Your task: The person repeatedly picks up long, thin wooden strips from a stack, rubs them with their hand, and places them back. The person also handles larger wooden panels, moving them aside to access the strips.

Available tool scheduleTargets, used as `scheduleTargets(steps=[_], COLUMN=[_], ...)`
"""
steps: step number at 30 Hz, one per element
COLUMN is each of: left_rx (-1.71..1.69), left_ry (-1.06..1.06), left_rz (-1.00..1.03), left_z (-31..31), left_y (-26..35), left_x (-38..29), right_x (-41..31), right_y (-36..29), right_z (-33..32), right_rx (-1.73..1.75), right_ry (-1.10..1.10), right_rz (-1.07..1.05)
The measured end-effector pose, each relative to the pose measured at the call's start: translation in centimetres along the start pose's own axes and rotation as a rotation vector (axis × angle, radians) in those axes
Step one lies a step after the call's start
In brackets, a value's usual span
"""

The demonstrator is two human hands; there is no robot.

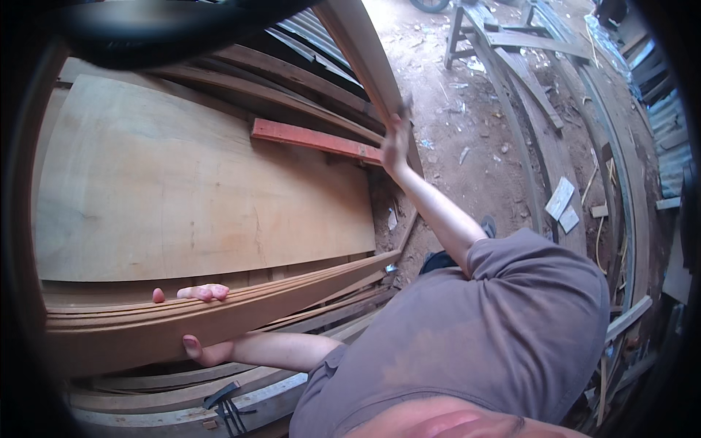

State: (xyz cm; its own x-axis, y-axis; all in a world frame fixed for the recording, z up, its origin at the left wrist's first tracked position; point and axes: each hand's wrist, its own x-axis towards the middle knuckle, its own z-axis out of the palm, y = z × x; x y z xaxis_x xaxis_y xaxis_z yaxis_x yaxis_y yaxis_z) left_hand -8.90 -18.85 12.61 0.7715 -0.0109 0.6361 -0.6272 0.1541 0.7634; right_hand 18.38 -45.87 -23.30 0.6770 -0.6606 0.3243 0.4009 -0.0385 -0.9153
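Note:
My left hand (pixel 205 350) grips a long wooden frame member (pixel 137 336) with a grooved edge, the thumb on its near face and the fingertips over the far edge. Beyond it lies a pale plywood sheet (pixel 208 186). My right hand (pixel 395 145) is raised at the side of another long wooden member (pixel 364 60) running to the top edge. This hand is blurred, and a small dark thing shows beside its fingertips; whether it holds that thing or the wood cannot be told. A red-painted wooden bar (pixel 315 140) ends next to the right hand.
Long timbers (pixel 186 378) lie stacked below the left forearm, with a black strapped item (pixel 225 405) on them. More boards (pixel 306 76) and corrugated metal sheets (pixel 317 35) lie at the top. To the right are a wooden trestle (pixel 455 35), long planks (pixel 547 148) and offcuts (pixel 559 198) over littered dirt ground.

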Motion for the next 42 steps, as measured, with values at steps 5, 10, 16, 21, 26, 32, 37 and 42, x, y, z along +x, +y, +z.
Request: scheduleTargets(steps=[5,10,16,21,26,32,37,42], left_rx=[0.015,-0.01,-0.011,-0.015,0.01,-0.016,-0.048,-0.001], left_ry=[0.124,-0.024,0.001,-0.018,0.015,-0.096,-0.007,0.044], left_rz=[0.012,0.001,0.01,0.011,0.027,0.036,0.006,-0.016], left_z=[0.2,0.0,-0.1,-0.4,-0.7,-0.1,-0.1,-1.5], left_y=[-0.1,0.1,-0.1,-0.2,-0.2,-0.2,-0.6,-0.9], left_x=[-0.1,-0.3,-0.5,-0.5,-0.6,-1.5,-1.6,-0.2], right_x=[-2.6,3.2,2.4,-1.0,8.1,9.8,1.7,8.2], right_y=[9.3,-5.7,-6.7,-1.9,-13.2,-16.6,-6.8,-11.8], right_z=[-1.0,3.3,0.7,-0.5,1.8,0.9,-1.5,2.5], right_rx=[0.419,-0.026,0.028,0.183,-0.021,-0.016,-0.015,-0.05], right_ry=[0.1,0.005,-0.069,-0.002,-0.188,-0.263,-0.158,-0.154], right_rz=[0.813,-0.179,-0.119,0.547,-0.348,-0.554,0.119,-0.372])
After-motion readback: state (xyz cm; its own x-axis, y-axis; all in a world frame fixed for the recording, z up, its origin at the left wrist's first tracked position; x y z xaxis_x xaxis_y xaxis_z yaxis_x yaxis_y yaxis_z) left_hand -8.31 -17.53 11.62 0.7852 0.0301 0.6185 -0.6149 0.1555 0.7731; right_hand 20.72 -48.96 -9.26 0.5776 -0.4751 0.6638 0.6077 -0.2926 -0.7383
